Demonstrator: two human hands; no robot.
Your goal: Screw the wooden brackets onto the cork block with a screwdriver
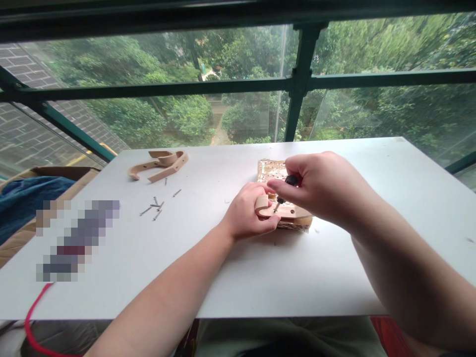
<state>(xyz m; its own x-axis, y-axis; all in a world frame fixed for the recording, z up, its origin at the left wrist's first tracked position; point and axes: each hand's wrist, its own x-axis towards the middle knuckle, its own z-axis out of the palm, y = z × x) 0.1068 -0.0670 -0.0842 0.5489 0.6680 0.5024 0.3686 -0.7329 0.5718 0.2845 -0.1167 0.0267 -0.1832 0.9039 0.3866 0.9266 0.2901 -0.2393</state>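
Note:
A wooden hook (286, 212) with a curled left end and a dark hole lies on a worn cardboard block (267, 169) on the white table. My left hand (248, 210) is closed around the curled end, its thumb along the near edge. Above the block, my right hand (312, 183) grips a small screwdriver (290, 181) by its black handle. The driver tilts down, its tip at a screw (274, 210) in the hook. My right hand partly covers the block and the hook's right end.
More curved wooden hooks (163, 164) lie at the table's (148, 267) back left, with several loose screws (156, 204) nearer. A blurred-out item (82, 238) and a red cord (31, 307) are at left. Beside the table stands a cardboard box (84, 174) with blue cloth.

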